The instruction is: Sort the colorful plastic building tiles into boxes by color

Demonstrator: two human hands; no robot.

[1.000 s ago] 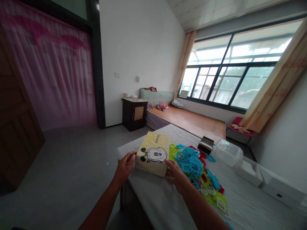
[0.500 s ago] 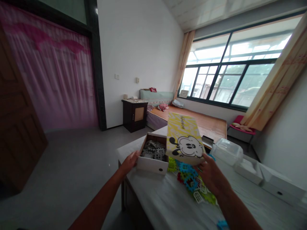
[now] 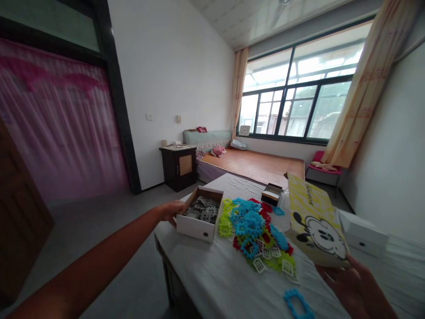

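My left hand (image 3: 171, 211) grips the left side of an open white cardboard box (image 3: 195, 229) standing on the table's left part. Grey notched plastic building pieces (image 3: 204, 209) fill the box. At the right, my right hand (image 3: 353, 283) is closed on the lower edge of a yellow-and-white box lid (image 3: 314, 208) with a cartoon dog and "BOBDOG" printed on it. The lid is tilted above the table. Between the hands lies a heap of blue, green, red and white plastic building pieces (image 3: 248, 220). One blue piece (image 3: 298, 303) rests apart, near the front.
A cloth covers the table (image 3: 212, 274). A small black tray (image 3: 272, 194) sits behind the heap; a white box (image 3: 365, 235) stands behind the lid. Beyond are a bed (image 3: 255, 164), a dark cabinet (image 3: 179, 167) and a pink chair (image 3: 322, 161).
My right hand has carried the lid from over the heap to the right, uncovering the coloured pieces and black tray. My left hand stays on the box. The view has turned rightward less than before.
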